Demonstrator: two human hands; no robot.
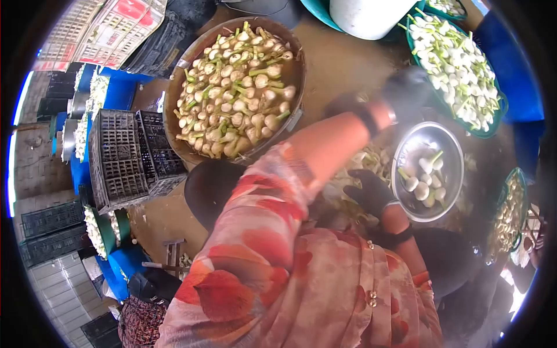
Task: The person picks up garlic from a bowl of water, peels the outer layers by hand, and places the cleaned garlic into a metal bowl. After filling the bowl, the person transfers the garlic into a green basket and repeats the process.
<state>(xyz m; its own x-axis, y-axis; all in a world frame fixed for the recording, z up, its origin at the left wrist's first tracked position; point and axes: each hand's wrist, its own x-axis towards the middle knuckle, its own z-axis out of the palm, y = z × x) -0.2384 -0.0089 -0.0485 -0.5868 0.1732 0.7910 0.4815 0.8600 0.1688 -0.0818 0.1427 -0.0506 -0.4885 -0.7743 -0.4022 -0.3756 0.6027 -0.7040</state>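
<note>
My left hand (409,90), in a dark glove, is stretched across to the upper right and smeared by motion. It is nearest the edge of a green basket (503,107) heaped with trimmed white garlic bulbs (455,69); its fingers cannot be made out. Lower down, my right hand (370,192), also dark-gloved, is over pale peelings (377,159), left of a shiny metal bowl (400,200). The fingers look parted, with nothing visible in them. Several white garlic bulbs (426,180) with short green stems lie inside the bowl.
A wide tub (169,119) holds many unpeeled garlic bulbs in murky water. Black crates (119,156) stand left of it, with pale crates (125,29) above. A white bucket (362,17) is at the top. Another green basket (525,200) is at right; a person (142,319) is lower left.
</note>
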